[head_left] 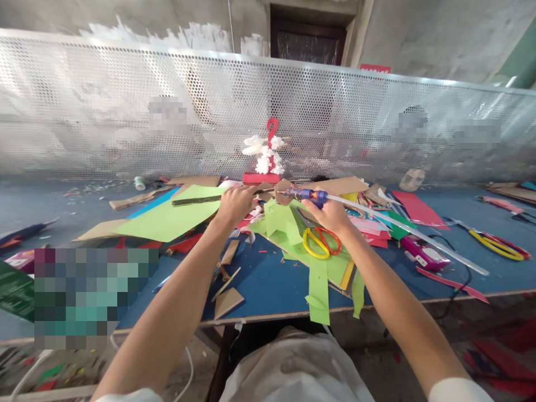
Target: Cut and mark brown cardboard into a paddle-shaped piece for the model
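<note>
While the right hand [330,213] grips a glue gun [307,194] near a cardboard piece [283,185], the left hand [238,203] holds a dark stick [196,200] above the table [268,285]; gluing looks unfinished.

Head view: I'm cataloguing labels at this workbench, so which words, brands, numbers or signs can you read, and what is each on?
No wording can be read for certain.
Red sign, at the perforated screen's top edge: pale characters, too small and blurred.
Purple box, at right: white marks, too small.
Red cut-out: curls like a "2" or question mark; I cannot tell which, if either.
</note>
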A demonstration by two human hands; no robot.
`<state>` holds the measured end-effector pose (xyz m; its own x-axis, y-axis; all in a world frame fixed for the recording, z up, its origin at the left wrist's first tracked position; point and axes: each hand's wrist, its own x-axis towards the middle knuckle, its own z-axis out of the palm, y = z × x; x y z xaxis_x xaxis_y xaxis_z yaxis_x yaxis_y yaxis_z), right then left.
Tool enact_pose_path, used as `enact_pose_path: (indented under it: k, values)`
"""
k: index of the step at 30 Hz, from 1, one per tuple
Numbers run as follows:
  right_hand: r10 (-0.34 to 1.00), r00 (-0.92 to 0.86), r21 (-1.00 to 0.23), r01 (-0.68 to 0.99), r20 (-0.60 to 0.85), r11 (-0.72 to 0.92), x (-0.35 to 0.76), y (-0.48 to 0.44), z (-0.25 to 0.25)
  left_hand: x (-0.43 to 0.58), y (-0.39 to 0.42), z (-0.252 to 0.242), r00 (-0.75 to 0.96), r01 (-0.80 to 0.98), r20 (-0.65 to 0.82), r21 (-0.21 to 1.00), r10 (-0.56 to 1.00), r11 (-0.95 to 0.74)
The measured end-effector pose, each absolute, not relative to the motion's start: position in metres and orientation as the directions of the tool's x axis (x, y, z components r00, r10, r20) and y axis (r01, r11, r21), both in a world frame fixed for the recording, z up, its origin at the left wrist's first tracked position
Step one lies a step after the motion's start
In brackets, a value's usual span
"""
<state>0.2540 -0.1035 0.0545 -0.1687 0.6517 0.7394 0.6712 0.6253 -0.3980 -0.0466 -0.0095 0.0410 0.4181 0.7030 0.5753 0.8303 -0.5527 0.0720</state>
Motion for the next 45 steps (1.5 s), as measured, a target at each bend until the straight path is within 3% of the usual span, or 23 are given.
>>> enact_pose_path:
  k: [7, 13, 29, 45]
  values:
    - [0.700, -0.234, -0.434, 0.641, 0.675, 0.633, 0.257, -0.110, 0.060, -0.050, -0.015, 0.046, 0.330, 0.900, 0.605, 0.031, 0.724, -0.435]
    - [0.618, -0.229, -0.421, 0.555, 0.752, 0.717, 0.255, -0.109, 0.061, -0.049, -0.019, 0.049, 0.345, 0.892, 0.591, 0.035, 0.729, -0.450]
    - [0.581, -0.160, -0.334, 0.686, 0.798, 0.647, 0.251, -0.105, 0.055, -0.041, -0.018, 0.046, 0.384, 0.882, 0.578, -0.001, 0.720, -0.470]
    - [0.534, -0.004, -0.377, 0.704, 0.845, 0.602, 0.255, -0.101, 0.053, -0.041, -0.016, 0.045, 0.385, 0.883, 0.585, -0.009, 0.714, -0.468]
